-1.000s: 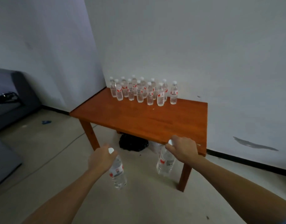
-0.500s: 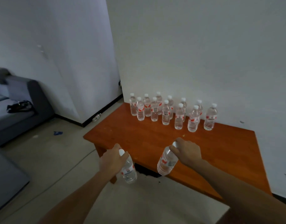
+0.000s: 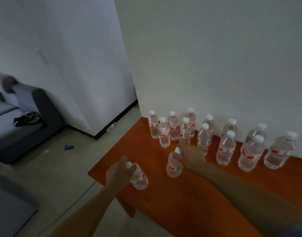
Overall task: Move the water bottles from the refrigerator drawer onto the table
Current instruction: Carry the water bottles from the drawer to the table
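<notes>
The orange wooden table (image 3: 189, 199) is standing against the white wall. A cluster of upright water bottles (image 3: 226, 147) is sitting along the table's far edge. The right hand (image 3: 192, 155) is gripping the neck of a bottle (image 3: 174, 165) above the table's middle. The left hand (image 3: 118, 173) is clasping a tilted bottle (image 3: 139, 177) at the table's near-left corner.

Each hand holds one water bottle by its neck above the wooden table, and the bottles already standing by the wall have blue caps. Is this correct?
Not quite. The head view shows white caps, not blue, on the standing bottles. The rest holds: the left hand and right hand each grip one bottle near its top, over the wooden table.
</notes>
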Tool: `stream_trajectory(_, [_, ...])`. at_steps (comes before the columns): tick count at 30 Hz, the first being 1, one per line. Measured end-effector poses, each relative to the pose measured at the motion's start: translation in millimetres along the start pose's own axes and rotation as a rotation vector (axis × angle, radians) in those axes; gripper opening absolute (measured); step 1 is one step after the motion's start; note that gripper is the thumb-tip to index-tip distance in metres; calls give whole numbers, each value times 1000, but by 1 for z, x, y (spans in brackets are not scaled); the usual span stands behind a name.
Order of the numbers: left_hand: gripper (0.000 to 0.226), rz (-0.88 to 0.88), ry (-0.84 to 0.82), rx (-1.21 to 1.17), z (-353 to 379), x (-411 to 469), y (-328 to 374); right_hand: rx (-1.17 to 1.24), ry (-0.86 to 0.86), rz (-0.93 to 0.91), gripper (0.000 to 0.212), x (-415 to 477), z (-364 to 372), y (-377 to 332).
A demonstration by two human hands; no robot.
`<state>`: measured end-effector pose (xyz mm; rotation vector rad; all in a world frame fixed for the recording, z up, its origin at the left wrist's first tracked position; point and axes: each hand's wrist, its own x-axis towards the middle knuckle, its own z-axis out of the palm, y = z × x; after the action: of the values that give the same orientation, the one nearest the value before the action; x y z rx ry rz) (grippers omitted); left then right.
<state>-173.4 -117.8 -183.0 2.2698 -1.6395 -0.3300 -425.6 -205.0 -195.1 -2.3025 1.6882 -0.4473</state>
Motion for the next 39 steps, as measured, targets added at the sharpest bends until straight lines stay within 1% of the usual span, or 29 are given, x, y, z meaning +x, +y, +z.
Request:
stream_trajectory(5, [23, -40, 11, -26, 9, 82, -15, 44, -21, -4, 36, 73, 13, -13])
stream_trajectory(9, [22, 14, 4, -51, 14, 159, -24, 69, -4, 14, 34, 127, 32, -27])
stream_trajectory(13, [21, 140, -52, -34, 26, 231, -28, 34, -11, 80, 37, 168, 58, -40])
stream_trajectory(17, [25, 275, -132, -6, 35, 297, -26, 30, -21, 168, 36, 204, 74, -54])
stream_trajectory(20, [25, 361, -149, -9, 37, 334, -21, 20, -32, 229, 36, 224, 81, -65])
stream_trajectory(27, [25, 448, -227, -25, 53, 378, -16, -1, -28, 312, 39, 244, 96, -76])
stream_trajectory(32, [28, 512, -237, -35, 60, 387, -14, 30, -4, 373, 41, 245, 103, -79])
stream_trajectory(34, [33, 544, -212, -8, 58, 388, -15, 50, -20, 407, 46, 240, 101, -82])
stream_trajectory(36, [36, 568, -150, -5, 51, 387, -13, 69, -37, 444, 51, 231, 98, -84])
stream_trajectory(39, [36, 613, -58, -19, 35, 378, -2, 86, -28, 485, 47, 205, 86, -88])
